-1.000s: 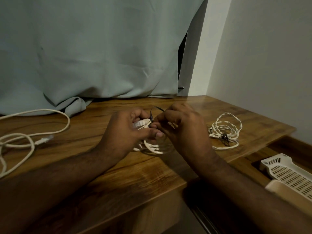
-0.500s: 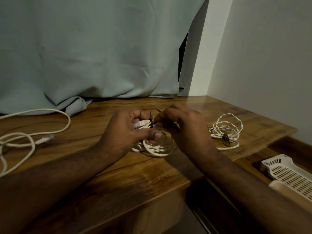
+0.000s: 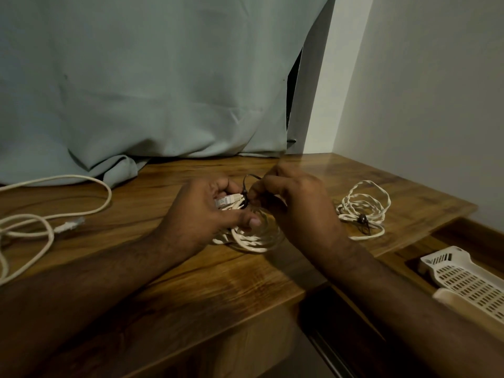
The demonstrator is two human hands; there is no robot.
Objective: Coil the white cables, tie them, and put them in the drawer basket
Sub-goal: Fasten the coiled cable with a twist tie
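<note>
Left hand (image 3: 201, 211) gripping a coiled white cable (image 3: 251, 236) on the wooden worktop (image 3: 191, 274), right hand (image 3: 297, 205) pinching a thin black tie (image 3: 246, 188) around it, tied white cable bundle (image 3: 364, 208) to the right, loose white cable (image 3: 54, 214) far left, perforated white plastic basket (image 3: 463, 279) in the open drawer, pale green curtain (image 3: 150, 77) behind.

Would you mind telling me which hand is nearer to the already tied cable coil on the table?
Right. The right hand lies just beside the tied coil, without touching it; the left hand is farther, beyond the right.

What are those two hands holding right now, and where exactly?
The left hand grips the coiled white cable at its bunched top, near the plug. The right hand pinches the dark tie wrapped there.
</note>
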